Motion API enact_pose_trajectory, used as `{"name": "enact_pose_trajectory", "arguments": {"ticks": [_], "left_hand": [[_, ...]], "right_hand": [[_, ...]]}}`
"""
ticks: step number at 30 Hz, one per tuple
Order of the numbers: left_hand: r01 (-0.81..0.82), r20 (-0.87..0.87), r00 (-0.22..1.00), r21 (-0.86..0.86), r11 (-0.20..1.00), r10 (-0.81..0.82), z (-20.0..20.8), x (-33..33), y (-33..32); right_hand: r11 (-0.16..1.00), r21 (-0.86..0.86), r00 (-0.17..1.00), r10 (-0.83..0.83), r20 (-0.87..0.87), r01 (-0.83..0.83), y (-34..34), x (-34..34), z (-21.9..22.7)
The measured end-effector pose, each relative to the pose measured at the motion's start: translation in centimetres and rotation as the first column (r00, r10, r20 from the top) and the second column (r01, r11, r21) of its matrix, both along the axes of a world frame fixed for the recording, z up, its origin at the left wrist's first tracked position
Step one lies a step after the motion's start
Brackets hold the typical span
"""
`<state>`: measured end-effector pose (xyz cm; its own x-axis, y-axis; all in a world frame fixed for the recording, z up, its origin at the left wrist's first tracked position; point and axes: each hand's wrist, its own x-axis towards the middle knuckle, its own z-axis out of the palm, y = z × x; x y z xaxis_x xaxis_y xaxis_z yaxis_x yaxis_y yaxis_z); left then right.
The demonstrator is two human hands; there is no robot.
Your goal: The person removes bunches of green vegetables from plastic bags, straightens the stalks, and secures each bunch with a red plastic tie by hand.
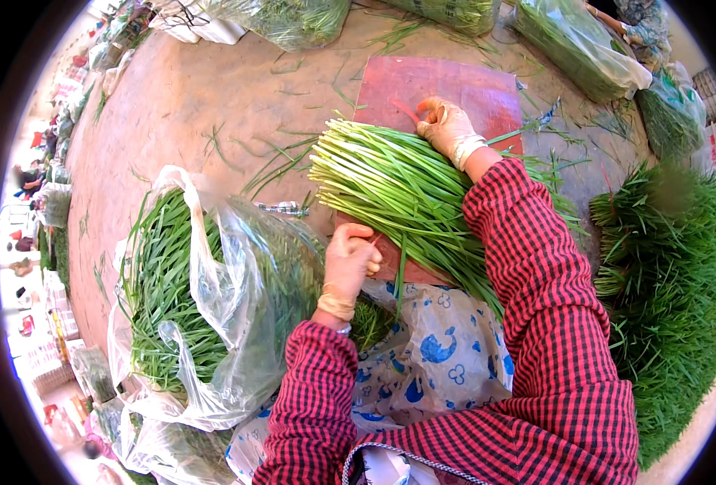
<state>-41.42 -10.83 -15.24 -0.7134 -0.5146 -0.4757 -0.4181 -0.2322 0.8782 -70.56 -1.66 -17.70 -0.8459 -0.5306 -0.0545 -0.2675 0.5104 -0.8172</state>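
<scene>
A thick bundle of garlic chives (406,174) lies across a red board (447,77), pale cut ends to the left and green leaves trailing right. At the bundle's far side my right hand (447,129), in a thin pale glove, pinches a narrow red tie (406,111). My left hand (350,263), gloved too, is closed at the near side, just below the pale ends. A thin reddish strand shows at its fingertips; the bundle hides whether it joins the red tie. Both sleeves are red and black checked.
A clear plastic bag (212,267) full of greens stands at the left. Stacked chives (665,307) rise on the right. More bagged greens (576,52) line the far edge. Blue-patterned plastic (439,356) covers my lap. Loose leaves (281,166) litter the brown surface (156,121).
</scene>
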Motion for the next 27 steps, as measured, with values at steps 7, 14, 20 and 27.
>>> {"name": "enact_pose_trajectory", "arguments": {"ticks": [7,14,20,27], "left_hand": [[0.092,-0.301,0.95,0.52,0.849,0.081,-0.6,3.3,-2.7],[0.148,-0.152,0.983,0.3,0.942,-0.106,1.2,0.5,-1.4],[0.154,0.013,0.988,0.064,0.986,-0.155,0.9,0.0,-0.4],[0.117,-0.095,0.988,-0.013,0.993,-0.118,-0.3,-0.3,0.7]], "right_hand": [[0.965,-0.195,0.95,0.219,0.22,-0.178,-0.3,0.7,-0.5],[0.946,-0.241,0.97,0.237,0.061,-0.216,0.0,0.5,-0.1],[0.921,-0.152,0.909,0.382,0.165,-0.359,-0.5,0.1,3.2],[0.922,0.1,0.927,0.375,0.006,-0.373,-0.6,0.8,6.8]]}}
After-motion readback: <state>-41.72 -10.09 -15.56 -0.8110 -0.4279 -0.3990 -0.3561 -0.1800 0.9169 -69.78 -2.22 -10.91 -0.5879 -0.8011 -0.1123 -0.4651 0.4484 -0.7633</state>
